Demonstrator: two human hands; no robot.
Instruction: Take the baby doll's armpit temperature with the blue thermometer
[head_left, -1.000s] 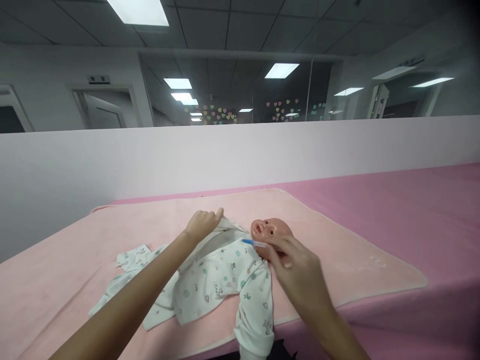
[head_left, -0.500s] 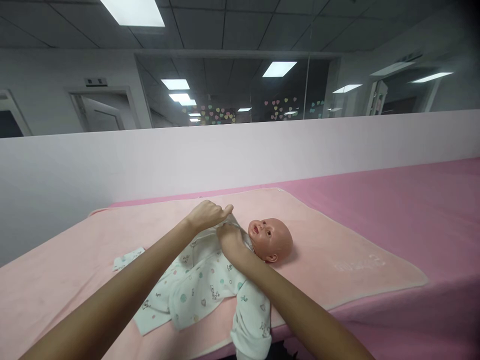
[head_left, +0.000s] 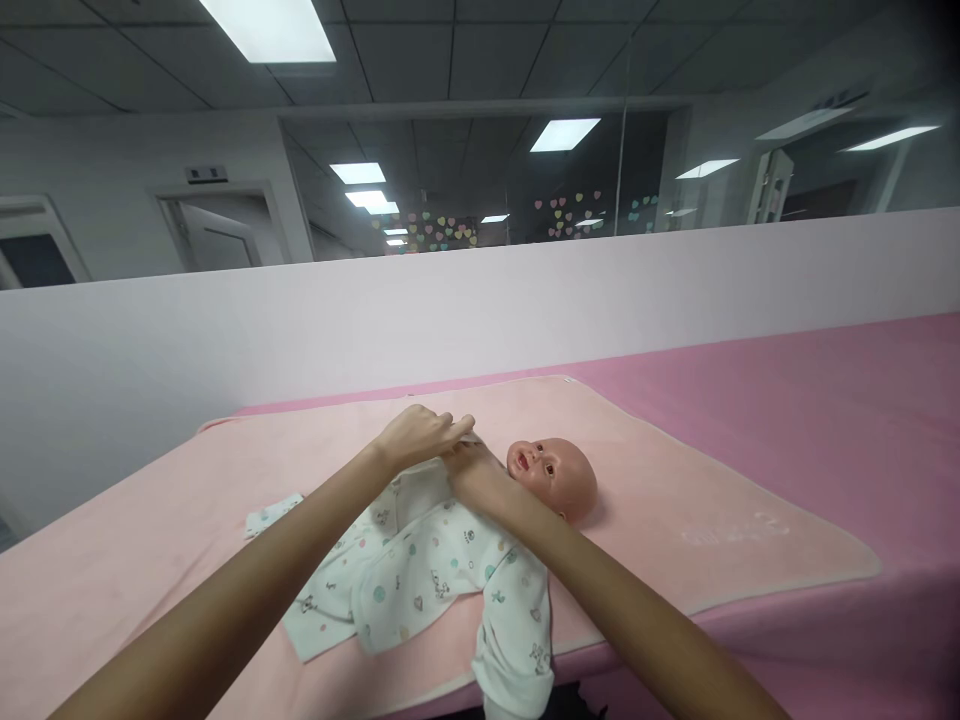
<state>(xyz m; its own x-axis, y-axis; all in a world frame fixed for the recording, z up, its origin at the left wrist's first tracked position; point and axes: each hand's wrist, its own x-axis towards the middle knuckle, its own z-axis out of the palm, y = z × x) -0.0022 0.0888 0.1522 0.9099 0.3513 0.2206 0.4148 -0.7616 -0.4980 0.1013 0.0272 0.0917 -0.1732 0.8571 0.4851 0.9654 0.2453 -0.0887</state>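
Note:
A baby doll lies on its back, its bald head (head_left: 562,478) toward the right. It wears a white baby shirt (head_left: 420,580) with small green and grey prints. The near sleeve (head_left: 516,620) hangs down over the table's front edge. Over the doll's far shoulder, my left hand (head_left: 421,437) is closed on the shirt's cloth, thumb side toward the head. My right hand (head_left: 476,476) reaches across the chest, fingers closed at the same cloth and close to the left fingertips. The doll's far arm and most of the gripped cloth are hidden behind my hands.
A peach blanket (head_left: 637,500) lies under the doll on a pink table cover (head_left: 825,430). A low white wall (head_left: 480,310) runs along the back, with a window (head_left: 480,180) bearing heart stickers above it. The table's front edge is close below the doll.
The view has shifted slightly, so the scene sits a little further right. My right hand has risen a bit toward my left fingertips at the cloth. The doll stays where it lay.

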